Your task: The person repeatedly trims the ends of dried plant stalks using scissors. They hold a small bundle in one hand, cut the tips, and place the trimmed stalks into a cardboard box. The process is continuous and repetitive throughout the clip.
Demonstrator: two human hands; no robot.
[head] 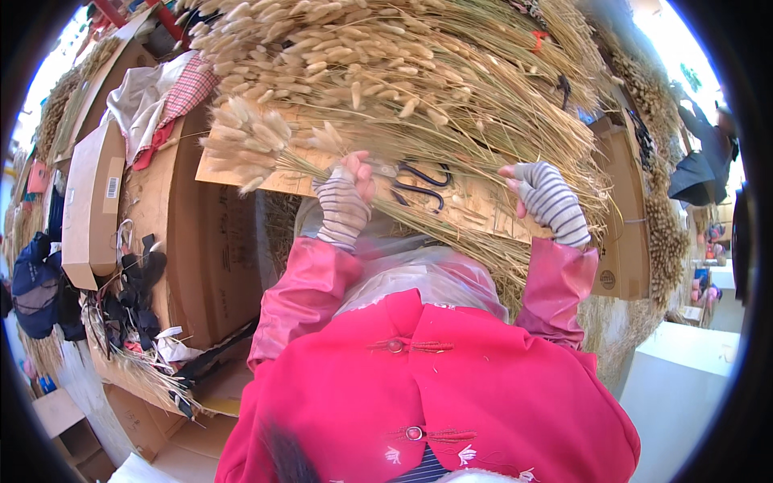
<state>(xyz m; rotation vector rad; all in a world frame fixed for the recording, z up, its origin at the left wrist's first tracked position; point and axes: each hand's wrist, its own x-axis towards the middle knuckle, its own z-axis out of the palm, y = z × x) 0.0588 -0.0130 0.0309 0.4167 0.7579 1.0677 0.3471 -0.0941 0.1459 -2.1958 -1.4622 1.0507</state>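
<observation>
My left hand (345, 196), in a striped fingerless glove, is closed around a small bunch of dried bunny-tail grass (250, 145). The fluffy heads point left; the stems (447, 232) trail down to the right across my lap. My right hand (543, 196), gloved alike, pinches thin grass stems at the near side of the large pile. A blurred grass head (329, 139) lies between the bunch and the pile. Scissors with dark handles (426, 181) rest on the wooden board (477, 199) between my hands, their blades partly hidden by my left hand.
A large pile of bunny-tail grass (362, 60) covers the far side of the board. Cardboard boxes stand left (205, 241) and right (625, 205). A checked cloth (181, 90) drapes over the left one, near black straps (136, 284). Another person (703, 151) is at far right.
</observation>
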